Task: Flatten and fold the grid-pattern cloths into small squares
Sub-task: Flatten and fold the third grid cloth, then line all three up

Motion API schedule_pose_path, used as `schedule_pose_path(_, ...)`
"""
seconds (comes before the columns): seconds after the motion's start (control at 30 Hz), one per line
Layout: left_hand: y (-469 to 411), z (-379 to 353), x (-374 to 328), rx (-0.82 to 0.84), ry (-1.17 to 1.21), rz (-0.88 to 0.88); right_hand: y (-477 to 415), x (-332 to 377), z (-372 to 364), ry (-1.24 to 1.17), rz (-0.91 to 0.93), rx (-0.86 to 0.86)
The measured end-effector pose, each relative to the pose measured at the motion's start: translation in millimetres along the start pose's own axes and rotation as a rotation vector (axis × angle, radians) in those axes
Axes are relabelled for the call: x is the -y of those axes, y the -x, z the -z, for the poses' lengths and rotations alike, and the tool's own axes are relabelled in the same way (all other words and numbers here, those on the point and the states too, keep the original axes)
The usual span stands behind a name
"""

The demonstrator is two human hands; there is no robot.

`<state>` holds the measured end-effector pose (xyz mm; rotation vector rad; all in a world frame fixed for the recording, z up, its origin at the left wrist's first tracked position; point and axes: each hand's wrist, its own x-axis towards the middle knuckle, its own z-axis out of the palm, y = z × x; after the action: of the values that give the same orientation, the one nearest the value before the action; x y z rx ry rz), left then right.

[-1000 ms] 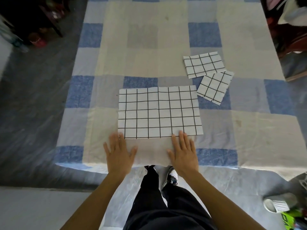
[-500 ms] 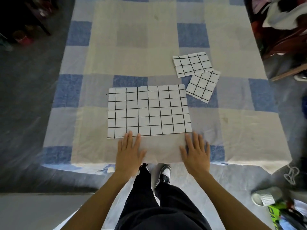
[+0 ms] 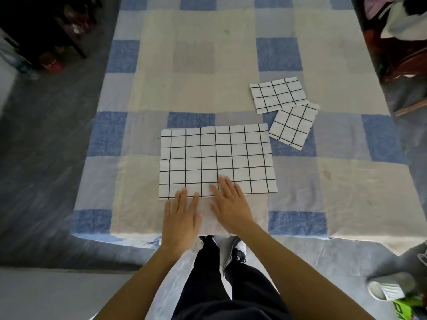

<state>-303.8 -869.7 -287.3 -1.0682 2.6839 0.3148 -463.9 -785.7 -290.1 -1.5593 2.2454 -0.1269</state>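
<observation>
A large white cloth with a black grid [image 3: 217, 158] lies flat on the checked bed cover, near its front edge. My left hand [image 3: 181, 218] lies flat with straight fingers, its fingertips touching the cloth's near edge left of centre. My right hand [image 3: 231, 203] rests flat beside it, fingers straight and reaching over the near edge onto the cloth. Two small folded grid cloths lie at the back right: one [image 3: 277, 94] farther away, the other [image 3: 292, 125] tilted and overlapping its near corner.
The blue, grey and cream checked cover [image 3: 189, 65] spreads over a low surface; its front edge runs just behind my legs. Dark furniture [image 3: 46, 31] stands at the far left, piled clothes [image 3: 397, 26] at the far right. A sandal [image 3: 385, 289] lies on the floor, bottom right.
Both hands have slid along the cloth's near edge towards each other. The right hand has moved left and forward onto the cloth; the left hand has shifted right.
</observation>
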Motion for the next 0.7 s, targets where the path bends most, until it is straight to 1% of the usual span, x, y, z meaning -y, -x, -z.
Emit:
schedule_pose_path(0.1, 4, -1, 23, -0.012, 0.06, 0.155, 9, -17, -10, 0.048, 0.009, -0.048)
schedule_pose_path(0.23, 10, 3, 48, 0.002, 0.086, 0.214, 12, -21, -12, 0.074, 0.017, -0.053)
schedule_pose_path(0.33, -3, 15, 48, 0.004, 0.085, 0.147, 12, -18, -13, 0.068, -0.007, -0.028)
schedule_pose_path(0.4, -23, 27, 42, -0.022, 0.104, 0.083, 13, -18, -12, 0.07, -0.012, -0.022)
schedule_pose_path(0.57, -100, 63, 23, -0.098, 0.241, -0.035, 11, -8, -8, 0.055, -0.071, -0.03)
schedule_pose_path(0.7, -167, 88, 7, -0.123, 0.245, -0.175, 8, -1, -11, 0.005, -0.15, -0.074)
